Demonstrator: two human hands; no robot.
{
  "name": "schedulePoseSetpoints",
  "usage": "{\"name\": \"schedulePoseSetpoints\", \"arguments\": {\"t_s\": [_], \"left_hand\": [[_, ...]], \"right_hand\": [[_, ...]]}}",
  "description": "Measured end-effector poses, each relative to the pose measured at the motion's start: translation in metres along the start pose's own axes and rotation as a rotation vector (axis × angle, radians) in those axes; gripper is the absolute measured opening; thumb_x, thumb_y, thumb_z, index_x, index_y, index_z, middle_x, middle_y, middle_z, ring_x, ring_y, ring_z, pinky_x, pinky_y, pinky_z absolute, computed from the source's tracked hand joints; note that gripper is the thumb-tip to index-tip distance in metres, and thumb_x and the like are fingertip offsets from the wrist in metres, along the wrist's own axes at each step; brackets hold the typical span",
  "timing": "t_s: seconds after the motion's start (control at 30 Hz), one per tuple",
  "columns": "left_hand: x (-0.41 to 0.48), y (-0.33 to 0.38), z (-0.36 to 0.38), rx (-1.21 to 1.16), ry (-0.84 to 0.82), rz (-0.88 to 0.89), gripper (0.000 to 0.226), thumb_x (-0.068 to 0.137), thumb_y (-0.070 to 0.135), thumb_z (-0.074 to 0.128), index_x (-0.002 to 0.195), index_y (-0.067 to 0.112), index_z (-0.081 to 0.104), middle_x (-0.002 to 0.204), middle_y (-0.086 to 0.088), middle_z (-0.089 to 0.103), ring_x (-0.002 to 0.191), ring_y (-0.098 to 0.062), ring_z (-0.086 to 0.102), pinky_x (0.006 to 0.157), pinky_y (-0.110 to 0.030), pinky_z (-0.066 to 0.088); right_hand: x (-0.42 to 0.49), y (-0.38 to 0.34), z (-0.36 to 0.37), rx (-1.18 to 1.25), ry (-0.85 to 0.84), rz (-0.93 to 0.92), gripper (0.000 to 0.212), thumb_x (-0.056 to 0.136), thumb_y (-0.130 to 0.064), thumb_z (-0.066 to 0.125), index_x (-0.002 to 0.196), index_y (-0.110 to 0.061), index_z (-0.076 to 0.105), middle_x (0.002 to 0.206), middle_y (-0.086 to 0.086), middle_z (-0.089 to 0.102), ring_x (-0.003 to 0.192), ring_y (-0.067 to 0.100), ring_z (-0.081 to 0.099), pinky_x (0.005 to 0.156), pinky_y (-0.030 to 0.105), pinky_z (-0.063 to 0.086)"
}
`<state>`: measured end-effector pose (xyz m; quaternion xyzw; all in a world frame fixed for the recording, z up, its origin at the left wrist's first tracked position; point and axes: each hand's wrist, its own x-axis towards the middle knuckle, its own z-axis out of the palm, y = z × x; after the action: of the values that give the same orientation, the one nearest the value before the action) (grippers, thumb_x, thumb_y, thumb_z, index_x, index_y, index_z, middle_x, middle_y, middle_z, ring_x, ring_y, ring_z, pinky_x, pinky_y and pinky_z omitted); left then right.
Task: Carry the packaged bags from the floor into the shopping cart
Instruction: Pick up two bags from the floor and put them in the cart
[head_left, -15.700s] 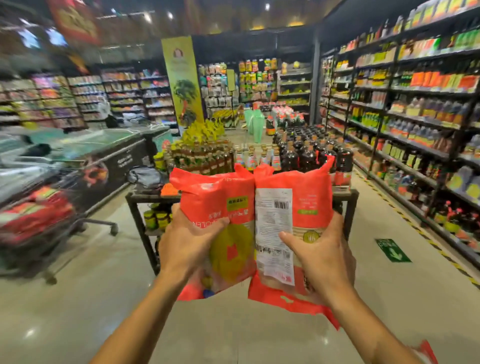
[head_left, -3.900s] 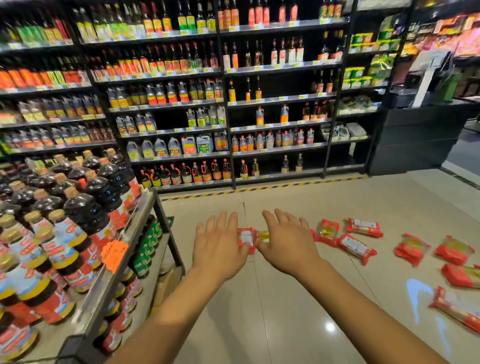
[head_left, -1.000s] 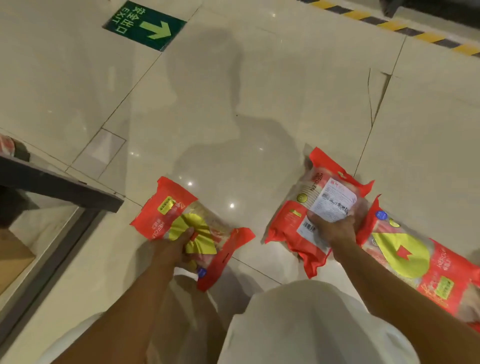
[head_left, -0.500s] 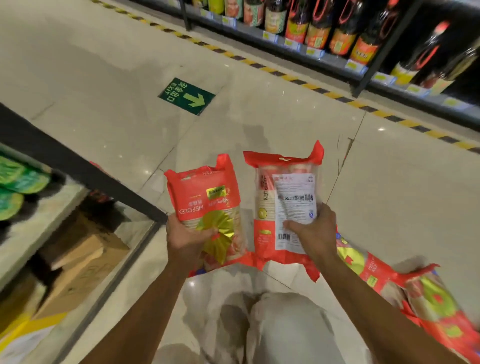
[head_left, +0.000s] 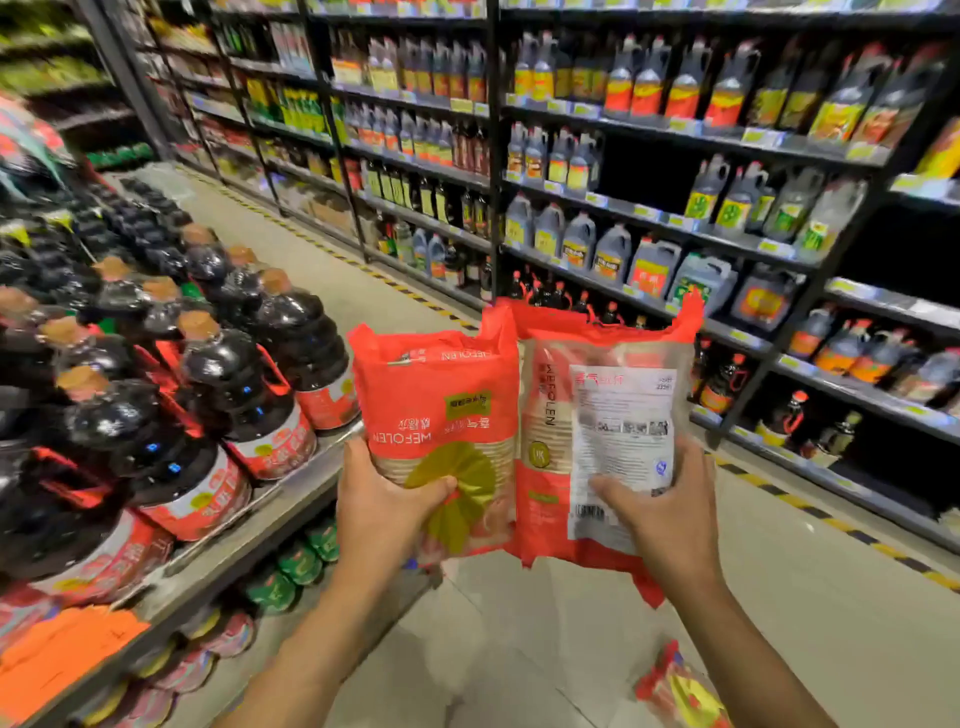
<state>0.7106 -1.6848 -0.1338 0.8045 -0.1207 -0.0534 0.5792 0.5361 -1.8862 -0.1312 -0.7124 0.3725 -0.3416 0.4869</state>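
While my left grip (head_left: 387, 514) holds the yellow-fan bag (head_left: 441, 395) and my right grip (head_left: 670, 525) the label-side bag (head_left: 613, 395), their edges touch. Open floor (head_left: 519, 649) runs between desk (head_left: 249, 540) and shelves (head_left: 649, 218).

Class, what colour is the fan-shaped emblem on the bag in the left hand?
The emblem is golden yellow on the red bag; head view.

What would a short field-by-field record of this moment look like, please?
left hand: grips front-facing bag
right hand: grips label-side bag
held bags: upright, side by side, red
floor: one more red floor bag, bottom right
left of view: dark bottles on display table
shopping cart: not in view
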Motion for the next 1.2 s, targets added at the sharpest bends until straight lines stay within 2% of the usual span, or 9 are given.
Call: {"name": "schedulePoseSetpoints", "arguments": {"t_s": [0.1,0.2,0.33,0.47,0.6,0.73,0.9,1.07,1.2], "left_hand": [[-0.009,0.048,-0.063,-0.013,0.135,0.077,0.084,0.042,0.037,0.091,0.116,0.032,0.05,0.11,0.007,0.065,0.1,-0.014,0.065,0.084,-0.041,0.054],[-0.021,0.073,-0.129,-0.009,0.277,0.123,0.09,0.048,0.025,0.1,0.123,0.024,0.051,0.114,0.002,0.065,0.098,-0.013,0.064,0.079,-0.03,0.049],[-0.05,0.087,-0.218,0.046,0.521,0.136,0.085,0.049,0.025,0.101,0.117,0.029,0.05,0.109,0.004,0.064,0.099,-0.019,0.064,0.084,-0.041,0.052],[-0.099,0.092,-0.291,0.096,0.733,0.088,0.082,0.05,0.023,0.102,0.114,0.026,0.051,0.106,0.002,0.067,0.099,-0.022,0.067,0.079,-0.039,0.05],[-0.158,0.097,-0.341,0.15,0.98,0.065,0.086,0.04,0.048,0.092,0.114,0.036,0.052,0.112,0.0,0.069,0.101,-0.022,0.068,0.088,-0.051,0.056],[-0.222,0.102,-0.364,0.207,1.19,0.019,0.087,0.039,0.05,0.09,0.116,0.036,0.051,0.114,-0.001,0.067,0.102,-0.023,0.067,0.088,-0.055,0.056],[-0.301,0.109,-0.358,0.231,1.446,-0.043,0.08,0.034,0.046,0.089,0.106,0.039,0.056,0.106,0.0,0.072,0.094,-0.02,0.07,0.083,-0.048,0.057],[-0.375,0.117,-0.335,0.3,1.656,-0.165,0.082,0.048,0.014,0.1,0.117,0.022,0.057,0.105,0.0,0.071,0.094,-0.018,0.07,0.078,-0.038,0.054],[-0.426,0.124,-0.325,0.361,1.813,-0.261,0.073,0.053,0.005,0.098,0.11,0.023,0.056,0.102,-0.002,0.069,0.088,-0.016,0.068,0.075,-0.036,0.054]], "right_hand": [[-0.012,-0.076,0.009,0.038,-0.039,-0.136,0.069,0.06,-0.019,0.091,0.118,-0.029,0.056,0.114,-0.001,0.053,0.104,0.01,0.057,0.08,0.024,0.046],[-0.023,-0.133,0.037,0.1,-0.136,-0.249,0.07,0.054,-0.027,0.085,0.116,-0.033,0.053,0.114,-0.003,0.05,0.101,0.001,0.052,0.084,0.019,0.044],[-0.052,-0.188,0.089,0.208,-0.336,-0.353,0.065,0.065,-0.013,0.091,0.114,-0.033,0.054,0.115,-0.001,0.051,0.1,-0.01,0.052,0.08,0.01,0.044],[-0.093,-0.225,0.145,0.311,-0.55,-0.403,0.074,0.06,-0.031,0.091,0.124,-0.03,0.056,0.119,-0.002,0.053,0.109,0.01,0.06,0.088,0.029,0.052],[-0.14,-0.253,0.188,0.378,-0.738,-0.458,0.084,0.053,-0.044,0.086,0.129,-0.031,0.055,0.12,-0.006,0.054,0.109,0.012,0.061,0.093,0.042,0.055],[-0.185,-0.274,0.21,0.456,-0.971,-0.5,0.081,0.053,-0.038,0.088,0.128,-0.033,0.056,0.122,-0.003,0.058,0.109,0.012,0.063,0.093,0.046,0.056],[-0.235,-0.287,0.21,0.5,-1.221,-0.571,0.074,0.063,-0.028,0.092,0.126,-0.029,0.054,0.12,-0.007,0.049,0.112,0.009,0.056,0.09,0.029,0.048],[-0.291,-0.288,0.197,0.534,-1.462,-0.587,0.093,0.049,-0.048,0.08,0.135,-0.023,0.051,0.126,-0.005,0.05,0.12,0.015,0.053,0.098,0.039,0.048],[-0.338,-0.287,0.187,0.562,-1.604,-0.574,0.09,0.047,-0.051,0.08,0.128,-0.024,0.052,0.123,-0.001,0.057,0.116,0.018,0.059,0.097,0.045,0.052]]}}
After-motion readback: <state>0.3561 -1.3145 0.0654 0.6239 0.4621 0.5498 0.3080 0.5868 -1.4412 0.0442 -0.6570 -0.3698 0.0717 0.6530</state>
